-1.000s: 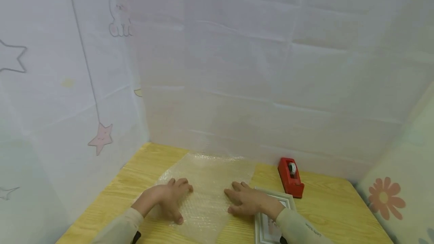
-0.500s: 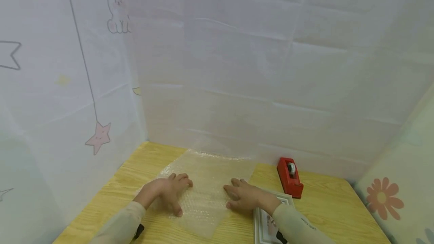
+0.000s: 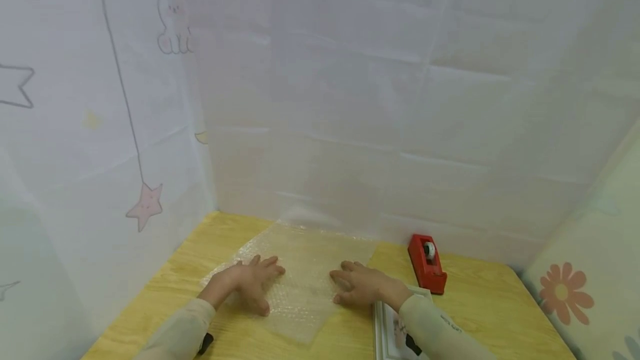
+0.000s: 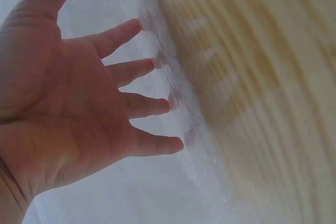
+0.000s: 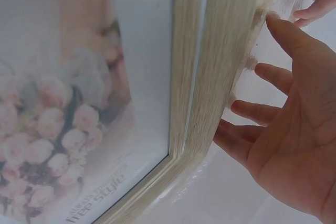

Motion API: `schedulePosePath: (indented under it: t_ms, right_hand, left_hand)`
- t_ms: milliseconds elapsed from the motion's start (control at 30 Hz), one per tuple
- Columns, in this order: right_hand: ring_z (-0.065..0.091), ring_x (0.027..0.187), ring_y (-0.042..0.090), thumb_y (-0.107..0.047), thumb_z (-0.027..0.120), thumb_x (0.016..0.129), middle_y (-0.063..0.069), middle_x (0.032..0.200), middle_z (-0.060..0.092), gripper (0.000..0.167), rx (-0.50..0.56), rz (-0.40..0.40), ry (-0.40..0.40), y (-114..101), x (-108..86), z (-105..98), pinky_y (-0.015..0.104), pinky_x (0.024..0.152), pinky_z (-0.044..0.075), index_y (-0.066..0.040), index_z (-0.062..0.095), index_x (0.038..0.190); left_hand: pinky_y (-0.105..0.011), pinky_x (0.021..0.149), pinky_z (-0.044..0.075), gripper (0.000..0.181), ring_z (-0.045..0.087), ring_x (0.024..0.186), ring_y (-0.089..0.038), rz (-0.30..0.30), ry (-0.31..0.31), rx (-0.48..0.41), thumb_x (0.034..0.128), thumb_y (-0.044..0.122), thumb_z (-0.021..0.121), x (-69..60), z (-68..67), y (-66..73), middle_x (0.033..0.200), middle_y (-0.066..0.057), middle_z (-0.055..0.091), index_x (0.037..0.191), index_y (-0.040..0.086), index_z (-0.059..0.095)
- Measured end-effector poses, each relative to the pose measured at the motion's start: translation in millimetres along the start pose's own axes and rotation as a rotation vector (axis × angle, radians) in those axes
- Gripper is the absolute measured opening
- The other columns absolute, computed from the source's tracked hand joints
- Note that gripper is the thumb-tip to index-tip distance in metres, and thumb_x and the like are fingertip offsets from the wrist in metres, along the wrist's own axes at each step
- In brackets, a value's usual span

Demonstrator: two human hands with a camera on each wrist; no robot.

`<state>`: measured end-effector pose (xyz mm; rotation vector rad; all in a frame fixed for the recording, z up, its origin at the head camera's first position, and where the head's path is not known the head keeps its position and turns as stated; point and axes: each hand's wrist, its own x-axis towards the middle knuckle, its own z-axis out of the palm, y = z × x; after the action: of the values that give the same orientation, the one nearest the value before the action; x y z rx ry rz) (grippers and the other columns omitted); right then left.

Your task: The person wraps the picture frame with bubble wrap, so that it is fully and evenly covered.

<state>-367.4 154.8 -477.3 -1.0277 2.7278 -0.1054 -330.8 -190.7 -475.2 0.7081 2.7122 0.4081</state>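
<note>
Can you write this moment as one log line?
left hand: fingertips on bubble wrap | right hand: fingertips on bubble wrap | picture frame: below right forearm | tape dispenser: on table

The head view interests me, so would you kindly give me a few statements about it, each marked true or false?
1. The bubble wrap lies on the wood-grain tabletop. True.
2. The tape dispenser is red. True.
3. The picture frame is left of the bubble wrap. False: it is to the right.
4. The left hand has its fingers spread. True.
5. The right hand grips the tape dispenser. False: it is apart from it.
</note>
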Motion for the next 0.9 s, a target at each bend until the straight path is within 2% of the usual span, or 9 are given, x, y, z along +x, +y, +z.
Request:
schedulePosePath:
  t_ms: [200, 433, 533, 700, 800, 900]
  right_hand:
    - [0.039, 0.141, 0.040, -0.057, 0.060, 0.097, 0.020, 0.157, 0.038, 0.068, -0.028, -0.017, 0.014, 1.1, -0.6, -1.6, 0.057, 0.107, 0.038, -0.019, 0.049, 0.153]
    - [0.045, 0.138, 0.035, -0.043, 0.066, 0.099, 0.020, 0.152, 0.045, 0.062, -0.057, -0.049, 0.081, 1.8, -2.6, -6.7, 0.049, 0.109, 0.040, -0.010, 0.052, 0.149]
    - [0.048, 0.135, 0.035, -0.037, 0.068, 0.099, 0.020, 0.150, 0.047, 0.060, -0.034, -0.061, 0.118, 0.2, -9.9, -10.1, 0.050, 0.106, 0.042, -0.008, 0.052, 0.149]
    - [0.053, 0.131, 0.034, -0.030, 0.067, 0.101, 0.017, 0.148, 0.050, 0.053, 0.025, -0.061, 0.165, 0.1, -30.0, -23.8, 0.052, 0.102, 0.046, -0.008, 0.054, 0.147]
    - [0.054, 0.129, 0.033, -0.028, 0.068, 0.100, 0.014, 0.147, 0.052, 0.051, 0.064, -0.042, 0.198, 4.6, -45.4, -32.4, 0.052, 0.100, 0.047, -0.009, 0.055, 0.146]
    - [0.057, 0.124, 0.033, -0.024, 0.068, 0.100, 0.013, 0.143, 0.054, 0.050, 0.096, -0.033, 0.247, 12.5, -61.3, -37.7, 0.051, 0.098, 0.048, -0.006, 0.056, 0.145]
  left_hand:
    - [-0.077, 0.108, 0.011, 0.096, 0.012, 0.148, -0.051, -0.025, 0.008, 0.055, 0.0716, 0.036, 0.084, -2.8, -0.7, 10.3, 0.165, -0.020, 0.019, 0.156, 0.015, 0.042]
    - [-0.069, 0.113, 0.015, 0.070, 0.020, 0.147, -0.049, 0.006, 0.040, 0.081, 0.0880, 0.024, 0.070, -4.3, -10.4, 18.1, 0.162, -0.020, 0.027, 0.153, 0.013, 0.047]
    - [-0.071, 0.109, 0.021, 0.062, 0.028, 0.144, -0.049, 0.054, 0.109, 0.064, 0.0900, 0.019, 0.069, -2.9, -10.2, 21.6, 0.157, -0.023, 0.035, 0.149, 0.010, 0.051]
    - [-0.071, 0.101, 0.034, 0.050, 0.044, 0.136, -0.044, 0.134, 0.266, 0.014, 0.0936, 0.018, 0.067, 2.4, -6.9, 31.5, 0.150, -0.021, 0.046, 0.142, 0.011, 0.058]
    - [-0.066, 0.101, 0.039, 0.046, 0.047, 0.134, -0.040, 0.170, 0.318, -0.050, 0.0979, 0.022, 0.065, 8.1, -4.4, 42.3, 0.149, -0.016, 0.049, 0.142, 0.012, 0.058]
    - [-0.061, 0.101, 0.042, 0.043, 0.049, 0.132, -0.039, 0.203, 0.362, -0.111, 0.1017, 0.023, 0.062, 16.4, -2.9, 55.2, 0.145, -0.015, 0.052, 0.142, 0.007, 0.057]
